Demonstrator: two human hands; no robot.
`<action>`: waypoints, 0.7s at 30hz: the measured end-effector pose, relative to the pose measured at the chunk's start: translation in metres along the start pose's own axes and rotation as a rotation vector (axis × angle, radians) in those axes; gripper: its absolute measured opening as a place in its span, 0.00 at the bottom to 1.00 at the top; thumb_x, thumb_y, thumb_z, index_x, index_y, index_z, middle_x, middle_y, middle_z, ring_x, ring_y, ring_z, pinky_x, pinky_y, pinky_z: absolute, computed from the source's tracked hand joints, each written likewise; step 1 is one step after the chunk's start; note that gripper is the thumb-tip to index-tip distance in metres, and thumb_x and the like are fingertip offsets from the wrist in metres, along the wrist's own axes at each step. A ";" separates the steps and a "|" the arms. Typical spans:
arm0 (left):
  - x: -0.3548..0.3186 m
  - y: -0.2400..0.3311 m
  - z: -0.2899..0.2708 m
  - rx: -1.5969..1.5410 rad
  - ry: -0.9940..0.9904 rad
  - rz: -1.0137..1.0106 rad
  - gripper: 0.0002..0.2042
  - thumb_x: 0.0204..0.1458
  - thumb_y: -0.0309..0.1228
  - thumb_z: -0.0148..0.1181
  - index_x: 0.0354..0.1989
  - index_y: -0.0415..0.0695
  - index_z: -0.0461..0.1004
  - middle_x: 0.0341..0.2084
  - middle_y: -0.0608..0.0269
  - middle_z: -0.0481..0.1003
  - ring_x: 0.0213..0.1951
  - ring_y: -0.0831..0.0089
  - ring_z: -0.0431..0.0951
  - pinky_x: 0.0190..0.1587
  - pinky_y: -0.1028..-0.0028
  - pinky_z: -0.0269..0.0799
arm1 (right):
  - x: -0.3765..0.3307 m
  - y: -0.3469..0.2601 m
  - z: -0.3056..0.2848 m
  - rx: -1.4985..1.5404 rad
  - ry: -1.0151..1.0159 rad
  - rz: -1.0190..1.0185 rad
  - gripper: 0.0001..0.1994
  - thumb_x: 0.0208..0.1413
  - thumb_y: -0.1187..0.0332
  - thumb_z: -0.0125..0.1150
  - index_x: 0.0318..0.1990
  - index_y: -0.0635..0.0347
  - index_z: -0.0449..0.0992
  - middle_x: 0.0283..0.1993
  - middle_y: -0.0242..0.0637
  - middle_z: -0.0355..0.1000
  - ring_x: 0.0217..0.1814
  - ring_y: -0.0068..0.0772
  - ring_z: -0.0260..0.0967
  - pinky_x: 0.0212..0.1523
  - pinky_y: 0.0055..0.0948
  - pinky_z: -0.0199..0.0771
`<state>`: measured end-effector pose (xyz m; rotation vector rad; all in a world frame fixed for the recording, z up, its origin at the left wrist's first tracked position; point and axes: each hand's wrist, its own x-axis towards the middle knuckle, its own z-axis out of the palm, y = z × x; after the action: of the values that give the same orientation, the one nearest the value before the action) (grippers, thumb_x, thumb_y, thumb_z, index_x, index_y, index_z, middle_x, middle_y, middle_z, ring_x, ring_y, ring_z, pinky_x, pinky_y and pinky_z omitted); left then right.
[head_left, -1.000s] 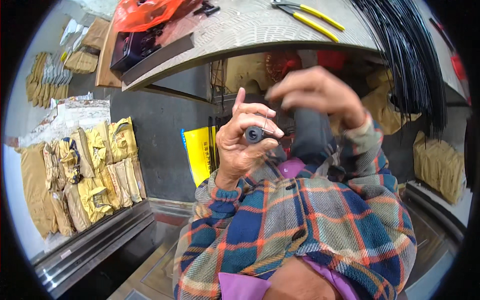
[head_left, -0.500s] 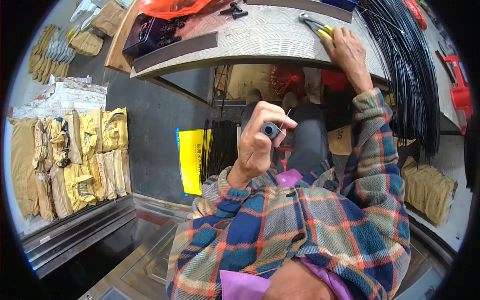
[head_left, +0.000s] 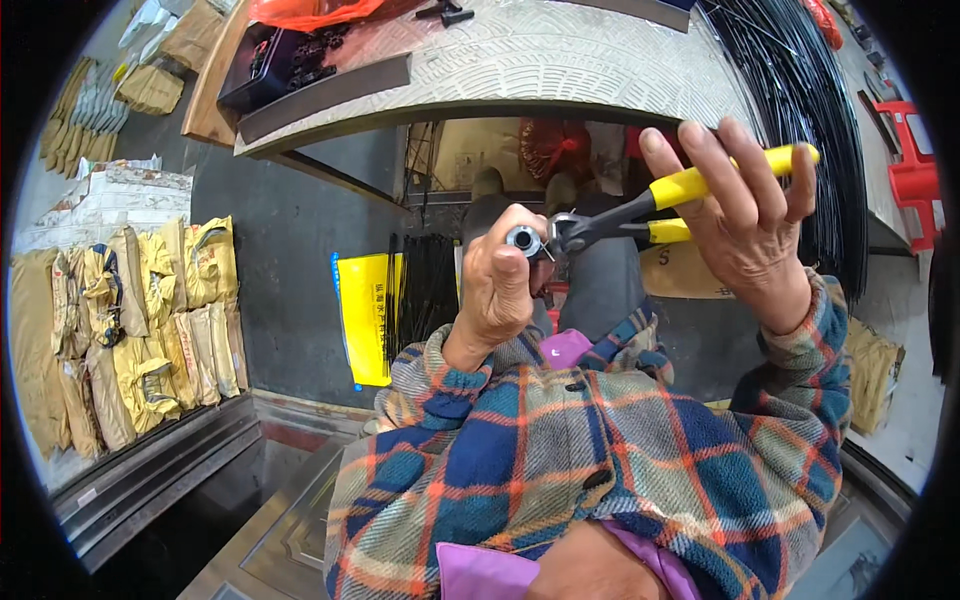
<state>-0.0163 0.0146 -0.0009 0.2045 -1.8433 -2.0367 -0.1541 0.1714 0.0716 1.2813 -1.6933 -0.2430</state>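
My left hand (head_left: 493, 295) is closed around a dark tubular part (head_left: 523, 239), its round hollow end facing up. A thin wire pokes out beside that part; in the frame from before it shows more plainly. My right hand (head_left: 750, 215) grips end-cutting pincers (head_left: 605, 226) with yellow handles, fingers over the upper handle. Their metal jaws reach the wire right beside the tubular part, above my lap. Whether the jaws are closed on the wire, I cannot tell. The rest of the tubular part is hidden by my left fingers.
Ahead is a workbench (head_left: 560, 55) with a dark bin (head_left: 290, 65) of black parts, a red plastic bag (head_left: 320, 10) and loose black pieces (head_left: 445, 14). Long black rods (head_left: 800, 90) hang over its right side. Brown and yellow packages (head_left: 150, 330) lie at left.
My right hand has picked the pincers up off the bench and brought them back to the tubular part. My left hand stays near my lap, still holding that part.
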 end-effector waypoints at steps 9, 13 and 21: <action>-0.008 0.000 0.005 0.214 0.136 0.072 0.34 0.50 0.63 0.30 0.30 0.40 0.67 0.16 0.72 0.66 0.16 0.88 0.61 0.17 0.85 0.52 | -0.025 -0.024 -0.008 0.307 -0.111 0.016 0.15 0.48 0.68 0.55 0.46 0.52 0.73 0.47 0.32 0.60 0.46 0.30 0.62 0.50 0.34 0.61; -0.006 -0.002 -0.006 0.155 -0.098 0.229 0.29 0.54 0.53 0.40 0.47 0.35 0.65 0.28 0.60 0.71 0.22 0.75 0.69 0.27 0.78 0.66 | -0.011 0.005 -0.027 0.712 -0.337 -0.072 0.12 0.38 0.66 0.58 0.31 0.60 0.69 0.40 0.42 0.63 0.39 0.38 0.66 0.38 0.34 0.69; -0.005 -0.003 -0.013 0.128 -0.590 0.352 0.28 0.40 0.40 0.63 0.49 0.39 0.64 0.42 0.52 0.71 0.38 0.63 0.75 0.39 0.73 0.69 | -0.046 0.020 0.004 2.543 -1.419 0.334 0.36 0.43 0.48 0.61 0.50 0.67 0.54 0.34 0.41 0.68 0.29 0.31 0.74 0.26 0.21 0.76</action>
<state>-0.0081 0.0050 -0.0064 -0.7125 -2.1450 -1.8458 -0.1710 0.2161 0.0566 -0.7582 0.9929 -0.8610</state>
